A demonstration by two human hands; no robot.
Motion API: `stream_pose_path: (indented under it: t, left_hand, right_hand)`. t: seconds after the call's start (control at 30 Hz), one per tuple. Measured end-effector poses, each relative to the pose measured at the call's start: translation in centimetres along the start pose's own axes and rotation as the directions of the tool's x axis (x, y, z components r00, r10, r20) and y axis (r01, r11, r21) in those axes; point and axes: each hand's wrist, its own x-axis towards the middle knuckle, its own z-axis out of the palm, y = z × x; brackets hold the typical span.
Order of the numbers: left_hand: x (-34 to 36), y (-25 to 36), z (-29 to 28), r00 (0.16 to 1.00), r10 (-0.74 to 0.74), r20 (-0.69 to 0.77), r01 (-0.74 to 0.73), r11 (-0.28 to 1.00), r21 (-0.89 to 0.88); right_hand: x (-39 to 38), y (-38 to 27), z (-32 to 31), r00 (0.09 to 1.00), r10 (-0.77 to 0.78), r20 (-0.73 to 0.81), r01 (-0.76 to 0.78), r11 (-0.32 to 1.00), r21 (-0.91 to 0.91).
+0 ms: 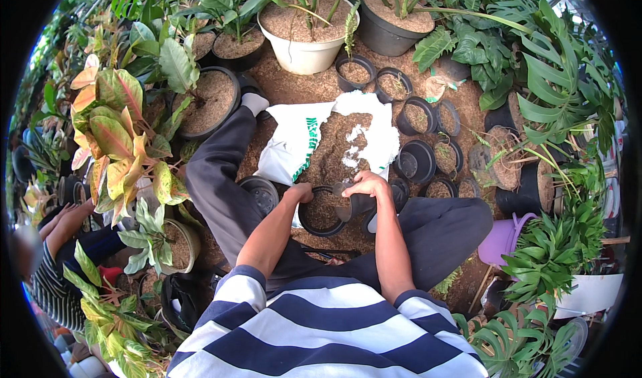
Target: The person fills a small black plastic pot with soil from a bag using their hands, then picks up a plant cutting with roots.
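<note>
Between my legs stands a black plant pot (pixel 309 223) with brown soil mix inside. My left hand (pixel 300 191) is closed on its upper left rim. In my right hand (pixel 368 185) is a small dark cup (pixel 360 206), tilted with its mouth toward the pot's right side. My thumb lies across the cup's edge, and the fingers behind it are partly hidden. Just beyond both hands, a white plastic sack (pixel 284 144) lies spread out, bearing a heap of brown soil mix (pixel 329 147) with white grains (pixel 380 137) on its right part.
Several small black pots (pixel 416 161) stand right of the sack. An empty black pot (pixel 258 195) is beside my left forearm. Large potted plants, including a cream pot (pixel 301 52), line the far side. A purple basket (pixel 503 239) stands at right. Another person (pixel 57 271) sits at far left.
</note>
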Motion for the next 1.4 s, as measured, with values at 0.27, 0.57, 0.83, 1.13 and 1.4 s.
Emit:
stream_pose_path:
  t: [0.27,0.57,0.83,1.13,1.4]
  left_hand:
    - [-0.6,0.1,-0.1,1.000,0.011,-0.018,-0.011,1.000,-0.010]
    - [-0.1,-0.3,0.0,1.000,0.005,0.020,-0.005,1.000,-0.004]
    - [-1.4,0.9,-0.9,1.000,0.009,0.008,-0.009,1.000,-0.005]
    - [-1.1,0.6,-0.8,1.000,-0.004,0.020,0.005,0.999,-0.033]
    - [-0.8,0.6,-0.7,0.999,0.000,0.038,0.001,1.000,-0.019]
  right_hand:
    - [0.1,0.1,0.0,1.000,-0.001,0.026,0.001,1.000,-0.018]
    - [1.3,1.4,0.3,0.984,-0.122,-0.133,0.164,0.910,0.380]
    - [3.5,4.2,0.4,0.949,-0.085,-0.305,0.217,0.876,0.431]
    - [0.7,0.9,-0.3,0.999,-0.036,-0.027,0.037,0.999,0.005]
    - [0.3,1.0,-0.4,0.999,-0.034,0.011,0.034,0.999,0.039]
